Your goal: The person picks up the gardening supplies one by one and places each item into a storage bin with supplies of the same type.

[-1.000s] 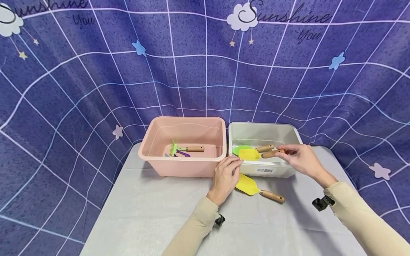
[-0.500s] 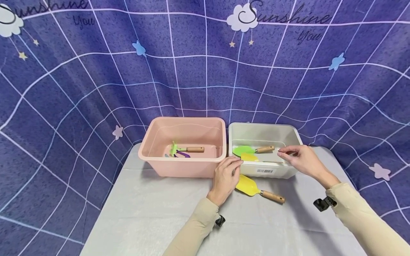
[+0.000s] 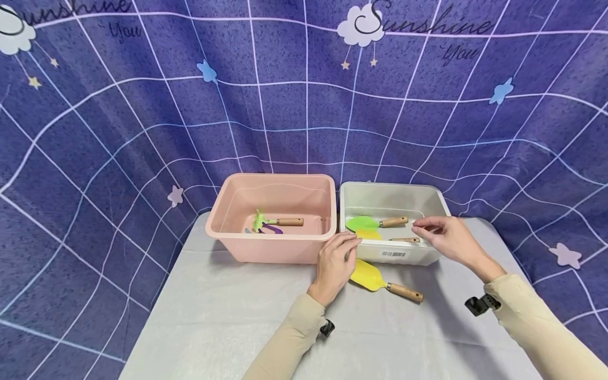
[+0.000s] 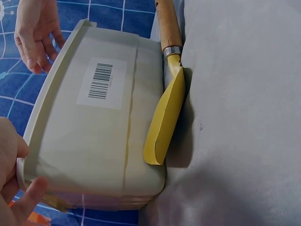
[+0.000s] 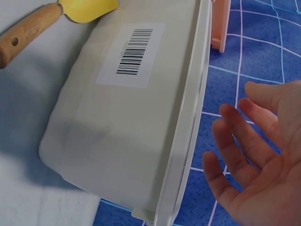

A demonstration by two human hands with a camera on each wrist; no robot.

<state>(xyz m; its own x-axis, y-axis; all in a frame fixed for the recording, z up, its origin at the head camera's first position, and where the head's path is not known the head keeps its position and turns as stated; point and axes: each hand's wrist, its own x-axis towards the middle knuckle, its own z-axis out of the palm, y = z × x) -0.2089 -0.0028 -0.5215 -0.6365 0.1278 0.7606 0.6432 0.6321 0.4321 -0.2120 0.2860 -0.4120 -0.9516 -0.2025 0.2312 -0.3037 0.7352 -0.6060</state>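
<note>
My left hand (image 3: 333, 266) grips the near left corner of the light grey bin (image 3: 394, 184); in the left wrist view its thumb (image 4: 36, 188) lies against the outer wall below the rim. My right hand (image 3: 448, 240) hovers over the bin's right end with loosely bent fingers and nothing between them. Inside the bin lie a green hand trowel (image 3: 363, 223) with a wooden handle and, nearer the front wall, a yellow trowel (image 3: 368, 234), partly hidden by the rim. Another yellow trowel (image 3: 368, 275) lies on the table before the bin.
A pink bin (image 3: 273, 248) stands to the left, close beside the grey one. It holds a small green rake (image 3: 258, 219) with a wooden handle and a purple tool (image 3: 272, 228). A blue patterned curtain (image 3: 304, 105) hangs behind the table (image 3: 228, 316).
The right hand has let go of a yellow trowel's wooden handle, and that trowel has dropped down behind the grey bin's front wall. The left hand has stayed in place.
</note>
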